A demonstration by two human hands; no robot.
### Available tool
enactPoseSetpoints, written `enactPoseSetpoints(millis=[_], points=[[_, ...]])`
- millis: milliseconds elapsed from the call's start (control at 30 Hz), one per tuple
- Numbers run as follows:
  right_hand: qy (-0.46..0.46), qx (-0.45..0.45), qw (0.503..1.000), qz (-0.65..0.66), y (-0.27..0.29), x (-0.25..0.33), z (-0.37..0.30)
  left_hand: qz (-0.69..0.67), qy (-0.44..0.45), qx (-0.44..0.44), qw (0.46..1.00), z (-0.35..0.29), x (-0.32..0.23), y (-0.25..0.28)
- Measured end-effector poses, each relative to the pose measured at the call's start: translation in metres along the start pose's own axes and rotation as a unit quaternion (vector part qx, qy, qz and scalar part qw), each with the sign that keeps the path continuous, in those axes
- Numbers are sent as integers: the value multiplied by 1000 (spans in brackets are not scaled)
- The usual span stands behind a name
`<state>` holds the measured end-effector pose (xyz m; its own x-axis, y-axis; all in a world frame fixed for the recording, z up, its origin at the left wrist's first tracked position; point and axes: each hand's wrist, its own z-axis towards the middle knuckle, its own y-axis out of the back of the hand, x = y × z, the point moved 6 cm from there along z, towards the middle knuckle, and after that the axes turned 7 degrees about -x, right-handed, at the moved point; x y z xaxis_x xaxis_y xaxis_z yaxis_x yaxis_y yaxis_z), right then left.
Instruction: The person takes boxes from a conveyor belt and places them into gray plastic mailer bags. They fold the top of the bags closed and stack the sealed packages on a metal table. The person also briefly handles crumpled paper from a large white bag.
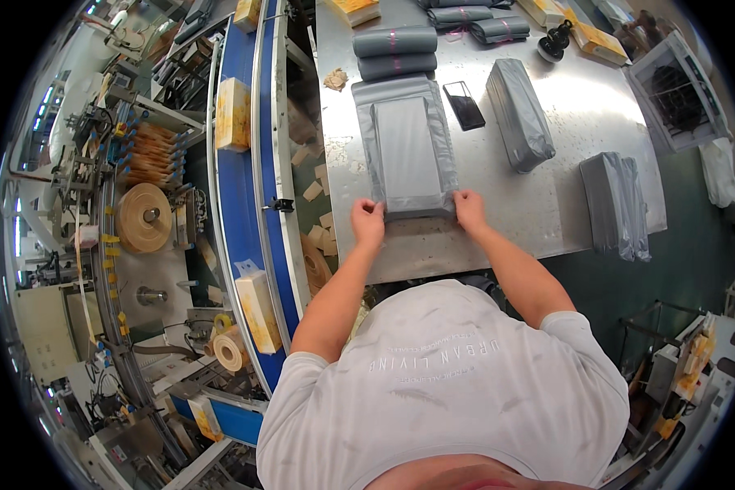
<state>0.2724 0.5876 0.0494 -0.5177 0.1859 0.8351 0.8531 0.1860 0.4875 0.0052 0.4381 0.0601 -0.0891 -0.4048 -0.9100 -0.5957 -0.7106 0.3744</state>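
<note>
A grey plastic bag (pixel 376 186) lies flat on the metal table (pixel 584 237) in front of me. A paler grey rectangular pack (pixel 407 147) shows on or inside it; I cannot tell which. At the bag's near left corner, my left hand (pixel 367 222) pinches the edge between thumb and fingers. The near right corner is pinched the same way by my right hand (pixel 469 210). Just beyond the bag lie rolls of grey plastic bags (pixel 394 42) tied with pink string. To the right of it is a dark phone (pixel 465 108).
Two wrapped grey packs (pixel 521 114) (pixel 612 204) stand toward the table's right side. A black knobbed object (pixel 554 41) sits at the far right, near a white crate (pixel 679 94). Along my left runs a blue conveyor (pixel 238 208) carrying yellow-and-white packs (pixel 233 114). Machinery with paper reels (pixel 144 218) stands beyond it.
</note>
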Motion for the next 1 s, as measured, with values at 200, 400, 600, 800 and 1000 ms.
enactPoseSetpoints(millis=[200,400,600,800,1000], points=[[222,-47,974,-9,-11,41,-53,46,-146,62,986,-45,-12,-15],[-112,74,975,177,-9,45,-37,-10,-152,163,975,-58,-33,-27],[-110,74,838,529,121,27,-38,18,-482,356,800,-132,-147,-28],[188,-250,880,357,331,4,-73,-1,-333,373,866,-122,-94,-30],[103,-324,900,-274,433,-73,-74,23,-318,375,871,-113,-75,-25]])
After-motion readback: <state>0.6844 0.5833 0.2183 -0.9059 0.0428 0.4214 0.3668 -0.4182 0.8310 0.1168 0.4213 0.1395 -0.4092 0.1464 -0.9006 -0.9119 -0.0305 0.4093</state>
